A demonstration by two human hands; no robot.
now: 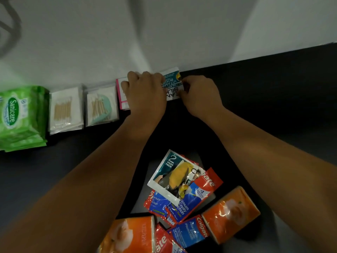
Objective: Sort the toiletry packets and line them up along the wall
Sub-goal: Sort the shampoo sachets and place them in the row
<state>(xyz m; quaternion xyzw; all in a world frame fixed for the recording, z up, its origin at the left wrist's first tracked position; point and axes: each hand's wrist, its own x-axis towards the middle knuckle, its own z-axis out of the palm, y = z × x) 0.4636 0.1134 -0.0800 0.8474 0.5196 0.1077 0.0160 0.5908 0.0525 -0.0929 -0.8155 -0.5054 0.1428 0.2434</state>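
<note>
Toothpaste packets [189, 232] and orange packets [231, 214] wait unsorted on the bench [54, 179]. Left grip [144, 90] and right grip [198, 94], fingers curled, hold the shampoo sachets [172, 81] against the wall [91, 42], apparently squaring them into the row. Next, likely fetch the loose sachet [173, 172].

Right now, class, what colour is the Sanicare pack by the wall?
The Sanicare pack is green with white lettering; head view shows it.

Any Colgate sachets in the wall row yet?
No, the Colgate sachets lie in the loose pile near the person; the wall row holds wipes, cotton-bud packs and shampoo sachets.
</note>
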